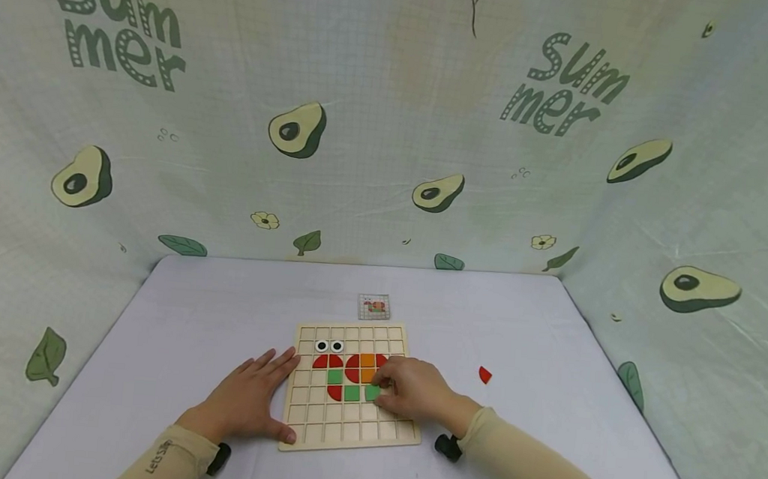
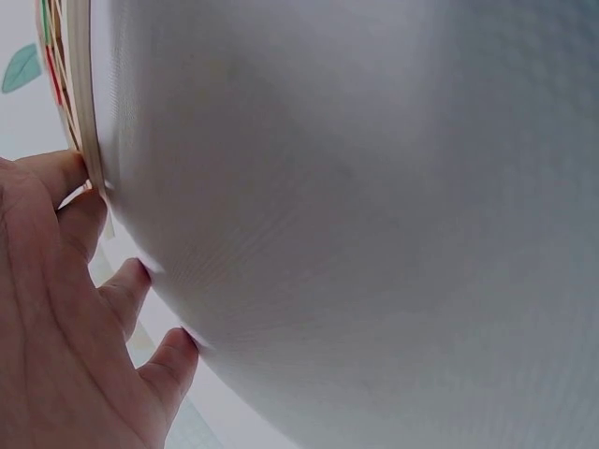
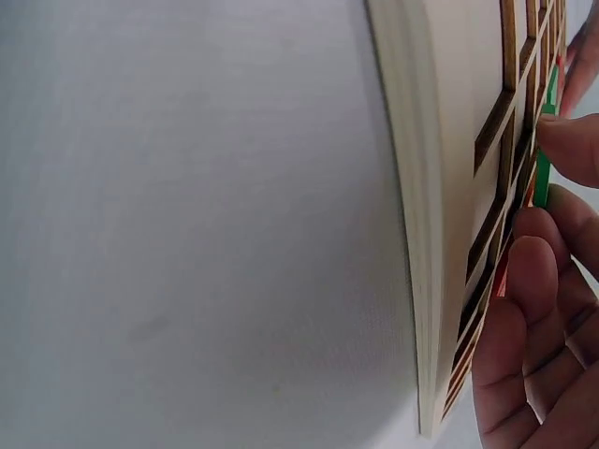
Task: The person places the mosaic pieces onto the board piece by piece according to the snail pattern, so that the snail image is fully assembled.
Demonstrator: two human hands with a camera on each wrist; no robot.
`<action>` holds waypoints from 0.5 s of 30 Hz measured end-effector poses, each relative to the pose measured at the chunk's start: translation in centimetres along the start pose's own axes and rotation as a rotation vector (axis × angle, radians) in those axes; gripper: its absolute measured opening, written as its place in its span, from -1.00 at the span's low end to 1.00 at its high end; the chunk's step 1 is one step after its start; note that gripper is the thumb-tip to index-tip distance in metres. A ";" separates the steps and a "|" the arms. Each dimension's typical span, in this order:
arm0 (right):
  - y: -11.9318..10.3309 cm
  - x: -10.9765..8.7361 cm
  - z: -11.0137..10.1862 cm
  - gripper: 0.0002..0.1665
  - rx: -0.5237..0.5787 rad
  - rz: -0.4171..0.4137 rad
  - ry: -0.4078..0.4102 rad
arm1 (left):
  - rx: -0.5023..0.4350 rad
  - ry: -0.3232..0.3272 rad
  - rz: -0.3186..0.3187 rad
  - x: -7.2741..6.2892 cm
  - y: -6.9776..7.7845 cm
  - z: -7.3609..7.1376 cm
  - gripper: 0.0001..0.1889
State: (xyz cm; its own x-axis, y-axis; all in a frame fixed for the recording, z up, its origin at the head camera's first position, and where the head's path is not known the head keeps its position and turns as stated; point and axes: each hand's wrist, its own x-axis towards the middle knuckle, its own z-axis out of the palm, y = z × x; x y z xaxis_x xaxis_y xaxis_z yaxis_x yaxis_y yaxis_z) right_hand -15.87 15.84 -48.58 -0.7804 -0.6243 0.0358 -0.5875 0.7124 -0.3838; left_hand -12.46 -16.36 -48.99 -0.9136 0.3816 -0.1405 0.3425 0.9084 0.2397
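A square wooden grid board (image 1: 342,433) lies on the table. My left hand (image 1: 246,400) rests at its left edge with the fingers spread and straight; fingertips touch the board's side in the left wrist view. My right hand (image 1: 418,389) pinches a green square tile (image 1: 372,393) between thumb and fingers, over the grid's middle right. The right wrist view shows this green tile (image 3: 542,178) tilted against the grid. Two eye tiles (image 1: 330,346) sit near the board's top, above red quarter-round tiles (image 1: 328,361). Other green tiles (image 1: 335,376) and orange tiles (image 1: 367,361) fill nearby cells.
A small picture card (image 1: 374,307) lies behind the board. One loose red quarter-round piece (image 1: 484,375) lies on the white tabletop (image 1: 510,445), right of my right hand. Printed cloth walls (image 1: 359,215) stand at the back and both sides.
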 end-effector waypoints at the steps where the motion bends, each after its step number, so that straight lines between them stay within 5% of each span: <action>1: -0.1 0.0 0.0 -0.80 -0.002 -0.002 0.003 | -0.002 0.000 0.001 0.0 0.0 0.0 0.38; 15: -0.5 -0.2 -0.3 -0.79 0.000 0.015 -0.001 | 0.010 0.002 -0.007 0.2 0.0 0.1 0.39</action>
State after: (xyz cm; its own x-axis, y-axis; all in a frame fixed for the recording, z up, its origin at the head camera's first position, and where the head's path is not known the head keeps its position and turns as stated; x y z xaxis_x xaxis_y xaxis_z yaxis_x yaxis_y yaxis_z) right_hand -15.51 15.70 -48.15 -0.7890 -0.6137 0.0290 -0.5756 0.7218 -0.3844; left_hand -12.59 -16.27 -49.12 -0.9165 0.3749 -0.1398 0.3385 0.9127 0.2288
